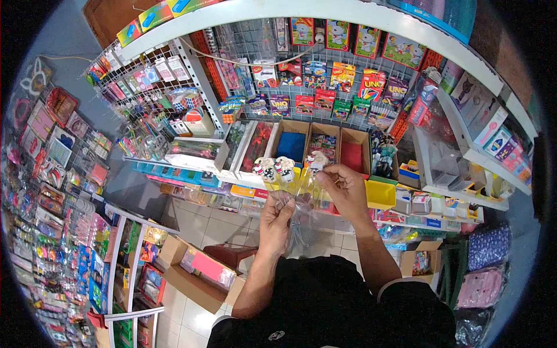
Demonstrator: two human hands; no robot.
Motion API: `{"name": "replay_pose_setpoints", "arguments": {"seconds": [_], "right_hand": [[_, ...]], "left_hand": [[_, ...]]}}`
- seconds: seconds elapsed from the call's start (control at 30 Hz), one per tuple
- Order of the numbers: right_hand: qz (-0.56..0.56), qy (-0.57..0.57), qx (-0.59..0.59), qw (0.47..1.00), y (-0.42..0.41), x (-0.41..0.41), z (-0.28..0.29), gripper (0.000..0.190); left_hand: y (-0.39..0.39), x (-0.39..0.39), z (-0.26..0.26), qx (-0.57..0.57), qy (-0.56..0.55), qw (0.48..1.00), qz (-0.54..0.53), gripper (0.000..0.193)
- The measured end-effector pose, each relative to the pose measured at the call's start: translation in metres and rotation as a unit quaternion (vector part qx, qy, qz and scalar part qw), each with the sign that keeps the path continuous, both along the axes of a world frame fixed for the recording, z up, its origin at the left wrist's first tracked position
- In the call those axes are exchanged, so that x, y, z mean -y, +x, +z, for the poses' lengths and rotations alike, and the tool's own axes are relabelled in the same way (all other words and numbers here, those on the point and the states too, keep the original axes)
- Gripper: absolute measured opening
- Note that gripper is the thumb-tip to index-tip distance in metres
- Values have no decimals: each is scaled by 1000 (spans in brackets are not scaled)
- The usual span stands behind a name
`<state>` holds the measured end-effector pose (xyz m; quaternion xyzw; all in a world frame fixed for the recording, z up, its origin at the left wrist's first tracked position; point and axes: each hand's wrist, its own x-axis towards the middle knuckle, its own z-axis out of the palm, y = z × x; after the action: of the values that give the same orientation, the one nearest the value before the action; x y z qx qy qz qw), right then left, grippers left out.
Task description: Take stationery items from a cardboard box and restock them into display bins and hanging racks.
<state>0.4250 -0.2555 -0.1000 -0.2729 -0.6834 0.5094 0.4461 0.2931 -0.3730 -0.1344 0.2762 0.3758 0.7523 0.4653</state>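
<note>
Before my chest, my left hand [278, 217] grips a bunch of thin, clear-wrapped sticks topped with cartoon-cat figures. Two figures [274, 168] lean side by side above that hand, towards the left. My right hand [343, 187] pinches another figure [317, 162] of the same kind, at the right side of the bunch, between thumb and fingers. Clear plastic wrap [301, 217] and the stick ends hang below my left hand. Behind the bunch are yellow plastic bins, partly hidden by the hands and figures.
Cardboard boxes [324, 130] of goods line the shelf ahead, under hanging card games [370, 85]. A yellow bin [380, 194] sits at the shelf's front edge. An open carton [191, 278] and a dark red stool [230, 254] stand at lower left. Packed racks [52, 209] flank the left side.
</note>
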Motion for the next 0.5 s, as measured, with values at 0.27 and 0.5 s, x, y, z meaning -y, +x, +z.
{"name": "replay_pose_setpoints", "arguments": {"seconds": [0.27, 0.5], "right_hand": [[-114, 0, -19, 993, 25, -14, 1, 14], [-189, 28, -29, 981, 75, -40, -6, 11]], "left_hand": [[-8, 11, -1, 53, -42, 997, 31, 27], [-11, 19, 7, 21, -66, 996, 50, 27]]}}
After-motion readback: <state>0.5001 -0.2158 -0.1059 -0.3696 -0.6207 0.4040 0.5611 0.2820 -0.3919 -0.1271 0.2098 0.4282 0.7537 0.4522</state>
